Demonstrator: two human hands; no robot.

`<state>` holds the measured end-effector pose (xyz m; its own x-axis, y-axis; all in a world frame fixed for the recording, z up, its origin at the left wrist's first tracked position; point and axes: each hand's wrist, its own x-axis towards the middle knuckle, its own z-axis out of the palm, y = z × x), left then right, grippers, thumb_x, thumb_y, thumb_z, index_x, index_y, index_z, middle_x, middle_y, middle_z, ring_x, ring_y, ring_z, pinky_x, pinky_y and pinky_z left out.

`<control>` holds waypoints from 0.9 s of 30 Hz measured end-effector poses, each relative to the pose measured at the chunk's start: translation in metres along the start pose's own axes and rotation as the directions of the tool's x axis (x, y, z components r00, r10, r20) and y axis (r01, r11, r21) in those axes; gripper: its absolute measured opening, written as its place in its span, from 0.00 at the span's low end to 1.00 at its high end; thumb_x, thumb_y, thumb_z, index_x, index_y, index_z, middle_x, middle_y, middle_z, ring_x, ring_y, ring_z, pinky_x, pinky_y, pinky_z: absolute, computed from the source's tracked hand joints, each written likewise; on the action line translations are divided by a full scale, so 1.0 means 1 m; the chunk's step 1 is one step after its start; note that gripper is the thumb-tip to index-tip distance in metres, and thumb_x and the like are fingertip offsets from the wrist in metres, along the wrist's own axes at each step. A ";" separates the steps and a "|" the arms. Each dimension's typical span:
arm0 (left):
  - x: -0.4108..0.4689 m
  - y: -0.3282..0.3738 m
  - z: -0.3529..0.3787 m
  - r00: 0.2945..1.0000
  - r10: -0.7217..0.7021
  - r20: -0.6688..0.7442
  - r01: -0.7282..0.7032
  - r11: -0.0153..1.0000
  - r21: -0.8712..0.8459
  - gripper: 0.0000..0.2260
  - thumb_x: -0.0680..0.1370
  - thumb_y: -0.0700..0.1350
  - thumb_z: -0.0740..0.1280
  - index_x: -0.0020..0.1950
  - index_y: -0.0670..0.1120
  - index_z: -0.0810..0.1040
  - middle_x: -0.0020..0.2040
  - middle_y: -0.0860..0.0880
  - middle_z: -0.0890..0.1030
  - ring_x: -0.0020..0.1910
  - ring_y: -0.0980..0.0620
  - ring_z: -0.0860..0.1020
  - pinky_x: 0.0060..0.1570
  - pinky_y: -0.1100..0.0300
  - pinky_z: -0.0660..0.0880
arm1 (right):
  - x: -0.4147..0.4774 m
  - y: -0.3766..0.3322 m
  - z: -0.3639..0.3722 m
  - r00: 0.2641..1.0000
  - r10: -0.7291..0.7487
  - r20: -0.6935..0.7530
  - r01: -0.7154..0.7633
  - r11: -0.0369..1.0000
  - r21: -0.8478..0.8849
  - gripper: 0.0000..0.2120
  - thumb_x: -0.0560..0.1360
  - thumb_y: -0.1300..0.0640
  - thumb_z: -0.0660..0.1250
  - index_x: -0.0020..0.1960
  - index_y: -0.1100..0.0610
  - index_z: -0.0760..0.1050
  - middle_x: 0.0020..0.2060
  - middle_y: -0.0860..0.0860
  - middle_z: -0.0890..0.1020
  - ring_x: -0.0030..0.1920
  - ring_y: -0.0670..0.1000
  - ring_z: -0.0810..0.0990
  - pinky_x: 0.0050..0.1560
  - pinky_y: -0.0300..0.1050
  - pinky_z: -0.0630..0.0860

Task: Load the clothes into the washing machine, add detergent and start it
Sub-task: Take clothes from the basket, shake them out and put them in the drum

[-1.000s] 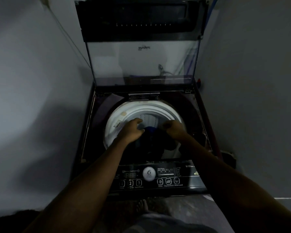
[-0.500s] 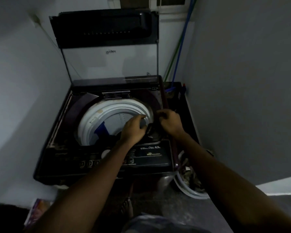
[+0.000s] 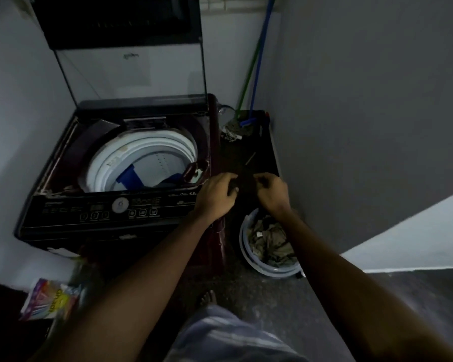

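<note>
1. Standing in the corner between the walls, the washing machine [image 3: 50, 163] is a dark top-loader, its control panel [image 3: 102, 207] along the near edge.
2. Its glass lid [image 3: 131, 66] is raised upright against the back wall.
3. The white drum [image 3: 107, 165] lies open, and blue clothes [image 3: 131, 176] sit low inside it.
4. A dark low stand [image 3: 262, 152] fills the gap to the right of the machine; a green handle [image 3: 247, 74] and a blue handle [image 3: 259, 61] lean into the corner behind it.
5. A round pale basin [image 3: 242, 241] sits on the floor just right of the machine's front corner, with crumpled drab clothes [image 3: 270, 239] in it.
6. A colourful detergent packet [image 3: 53, 299] lies on the floor at the machine's near left.
7. The left hand [image 3: 216, 198] is at the machine's right front corner, fingers curled inward and pinching.
8. The right hand [image 3: 272, 194] is close beside it above the basin, fingertips drawn together in a pinch.
9. Between the two hands is a small dark cloth [image 3: 245, 185], its outline lost against the dark stand.
</note>
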<state>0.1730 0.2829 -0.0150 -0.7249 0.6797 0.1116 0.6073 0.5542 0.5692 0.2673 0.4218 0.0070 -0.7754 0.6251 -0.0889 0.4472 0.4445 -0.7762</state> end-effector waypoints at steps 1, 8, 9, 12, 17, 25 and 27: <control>0.001 0.003 0.004 1.000 -0.001 0.013 0.001 1.000 0.002 0.17 0.79 0.47 0.66 0.68 0.47 0.74 0.63 0.47 0.79 0.62 0.48 0.76 0.60 0.54 0.74 | -0.002 0.006 -0.002 1.000 0.017 -0.003 -0.017 1.000 -0.002 0.15 0.78 0.63 0.61 0.63 0.59 0.76 0.59 0.54 0.80 0.55 0.52 0.80 0.50 0.37 0.72; 0.015 0.006 0.041 0.994 0.026 0.104 -0.028 0.999 0.016 0.18 0.80 0.48 0.65 0.69 0.47 0.72 0.66 0.48 0.77 0.65 0.48 0.75 0.62 0.54 0.73 | 0.000 0.044 -0.006 0.991 0.127 -0.039 -0.127 0.992 -0.011 0.15 0.79 0.60 0.60 0.63 0.58 0.77 0.56 0.55 0.81 0.51 0.53 0.80 0.40 0.32 0.67; 0.018 0.006 0.047 0.993 0.036 0.116 -0.039 0.999 0.028 0.18 0.80 0.48 0.64 0.69 0.47 0.72 0.66 0.48 0.77 0.65 0.48 0.75 0.62 0.54 0.73 | 0.002 0.050 -0.006 0.989 0.137 -0.047 -0.138 0.990 -0.013 0.15 0.79 0.60 0.60 0.63 0.58 0.77 0.57 0.55 0.81 0.52 0.53 0.80 0.40 0.30 0.66; 0.028 0.007 0.060 0.985 0.103 0.135 -0.110 0.993 0.046 0.18 0.80 0.47 0.64 0.69 0.46 0.72 0.66 0.48 0.77 0.66 0.49 0.74 0.64 0.54 0.71 | 0.007 0.062 -0.005 0.984 0.164 -0.066 -0.165 0.986 -0.015 0.15 0.79 0.60 0.60 0.63 0.59 0.77 0.56 0.56 0.81 0.51 0.55 0.81 0.34 0.25 0.66; 0.037 0.013 0.082 0.972 0.112 0.207 -0.121 0.992 0.031 0.18 0.80 0.47 0.63 0.70 0.46 0.72 0.66 0.48 0.76 0.67 0.49 0.73 0.66 0.54 0.69 | 0.006 0.079 -0.010 0.970 0.225 -0.091 -0.226 0.974 0.004 0.15 0.78 0.61 0.60 0.64 0.60 0.76 0.55 0.58 0.82 0.51 0.57 0.81 0.36 0.25 0.65; 0.035 0.022 0.123 0.965 0.044 0.259 -0.053 0.998 0.030 0.18 0.80 0.45 0.64 0.70 0.45 0.71 0.66 0.46 0.76 0.65 0.46 0.74 0.64 0.52 0.70 | 0.005 0.128 -0.025 0.958 0.286 -0.012 -0.286 0.957 -0.048 0.14 0.78 0.58 0.62 0.62 0.57 0.77 0.57 0.55 0.81 0.58 0.55 0.79 0.50 0.35 0.68; 0.033 0.022 0.140 0.966 0.039 0.256 -0.050 0.998 0.036 0.19 0.80 0.46 0.64 0.70 0.45 0.72 0.65 0.46 0.76 0.65 0.46 0.74 0.64 0.50 0.71 | 0.007 0.148 -0.023 0.956 0.291 0.029 -0.288 0.955 -0.066 0.14 0.77 0.58 0.62 0.62 0.56 0.77 0.58 0.54 0.81 0.59 0.54 0.78 0.52 0.36 0.68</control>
<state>0.2081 0.3855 -0.1128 -0.5934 0.8011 -0.0787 0.6537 0.5367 0.5335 0.3390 0.5069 -0.0940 -0.6247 0.7082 -0.3291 0.6802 0.2866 -0.6746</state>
